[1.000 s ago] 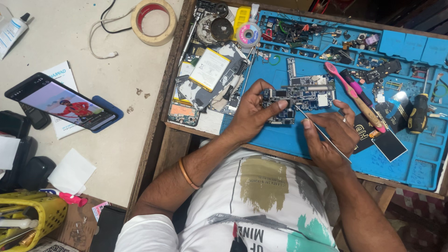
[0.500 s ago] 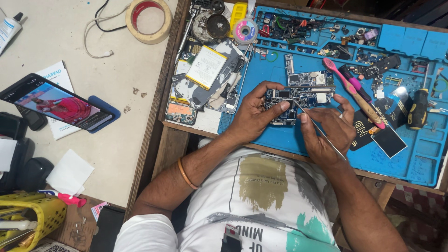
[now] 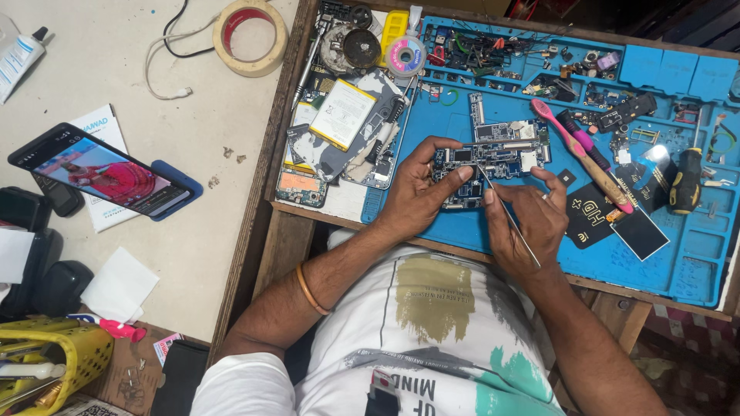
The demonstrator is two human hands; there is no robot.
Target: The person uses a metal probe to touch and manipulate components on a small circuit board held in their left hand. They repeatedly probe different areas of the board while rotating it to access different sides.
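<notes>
Clutter lying around a phone-repair bench

A roll of tan tape [image 3: 250, 37] is sitting at the top of the pale table [image 3: 193, 254], with a white cable [image 3: 166, 73] curling beside it. A smartphone [image 3: 100, 171] is lying propped on a blue stand [image 3: 179, 189], its screen glowing red and pink, over a white booklet [image 3: 99, 127]. A yellow basket [image 3: 69, 354] is standing at the lower left. On the blue mat [image 3: 694, 270], a pink toothbrush [image 3: 578, 152] and a yellow-handled screwdriver [image 3: 686, 179] are resting, well apart from a small solder reel [image 3: 405, 55].
</notes>
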